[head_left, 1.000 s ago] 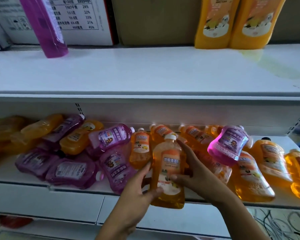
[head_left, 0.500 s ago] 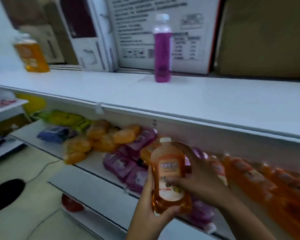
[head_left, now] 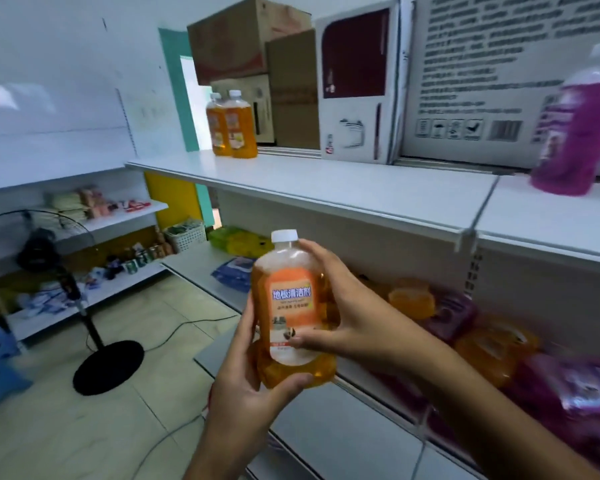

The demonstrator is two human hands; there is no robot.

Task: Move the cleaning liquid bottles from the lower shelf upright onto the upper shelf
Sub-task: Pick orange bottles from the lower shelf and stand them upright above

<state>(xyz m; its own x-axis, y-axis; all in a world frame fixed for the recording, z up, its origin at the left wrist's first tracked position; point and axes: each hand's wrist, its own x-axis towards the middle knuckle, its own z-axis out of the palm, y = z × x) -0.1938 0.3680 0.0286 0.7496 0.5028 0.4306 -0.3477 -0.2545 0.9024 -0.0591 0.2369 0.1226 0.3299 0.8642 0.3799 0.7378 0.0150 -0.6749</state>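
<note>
Head view: both hands on one orange bottle, held upright in the air in front of the shelves, below the upper shelf edge and above the lower shelf front. White cap up, label facing the camera.

Left hand grip: clenched on the bottle from below, palm under the base, thumb across the lower front. Right hand grip: grasping the same bottle from the right side, fingers behind the neck and shoulder, thumb pressed on the lower label.

Upper shelf: two orange bottles standing upright, touching each other, at the far left end. A purple bottle upright at the right, blurred. Cardboard boxes stand behind them along the back.

Lower shelf, right of the hands: orange and purple bottles lying on their sides in a pile, blurred; count not readable.

Background left: a standing fan on the tiled floor, its round base near a cable. Side shelves behind it hold small packaged goods, too small to identify.
</note>
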